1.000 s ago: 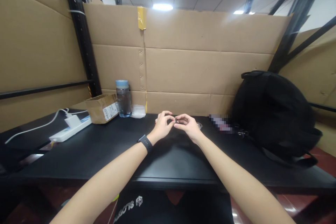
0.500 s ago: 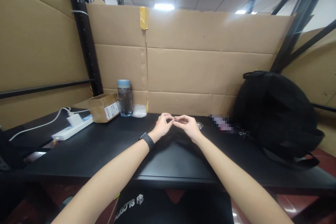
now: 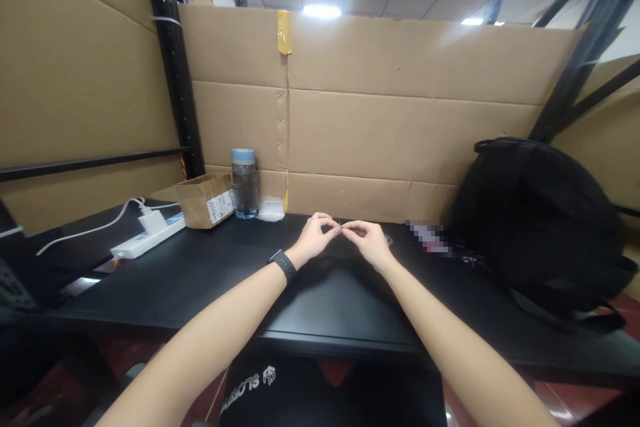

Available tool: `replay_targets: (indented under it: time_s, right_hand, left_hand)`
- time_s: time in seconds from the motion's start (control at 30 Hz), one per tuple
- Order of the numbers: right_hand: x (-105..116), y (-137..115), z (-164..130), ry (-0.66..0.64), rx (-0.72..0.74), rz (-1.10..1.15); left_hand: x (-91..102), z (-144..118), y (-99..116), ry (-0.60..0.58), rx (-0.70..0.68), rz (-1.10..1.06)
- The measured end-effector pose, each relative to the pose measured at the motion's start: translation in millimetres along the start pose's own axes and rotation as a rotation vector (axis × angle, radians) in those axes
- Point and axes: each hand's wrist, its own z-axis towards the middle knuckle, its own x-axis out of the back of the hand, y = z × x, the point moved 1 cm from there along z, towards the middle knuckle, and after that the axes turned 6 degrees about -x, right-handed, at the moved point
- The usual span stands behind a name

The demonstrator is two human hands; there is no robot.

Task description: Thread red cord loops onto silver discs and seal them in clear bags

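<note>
Near the centre of the frame, the left hand [image 3: 314, 240] and right hand [image 3: 369, 242] are meeting fingertip to fingertip above the black table [image 3: 210, 280]. Each grip is pinching together on a tiny item [image 3: 341, 229] btw. them, too small to identify. A dark watch [image 3: 282, 263] is sitting on the left wrist. At centre-left a water bottle [image 3: 245, 183], cardboard box [image 3: 205, 199] & white power strip [image 3: 147, 239] are standing; a black backpack [image 3: 540, 220] is lying at right.
</note>
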Motion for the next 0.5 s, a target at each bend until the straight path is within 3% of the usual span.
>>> replay_targets:
  time_s: [0.5]
  right_hand:
    - [-2, -10, -5, 0.043, 0.245, -0.346]
  left_hand:
    - [1.9, 1, 10, -0.007, 0.001, -0.070]
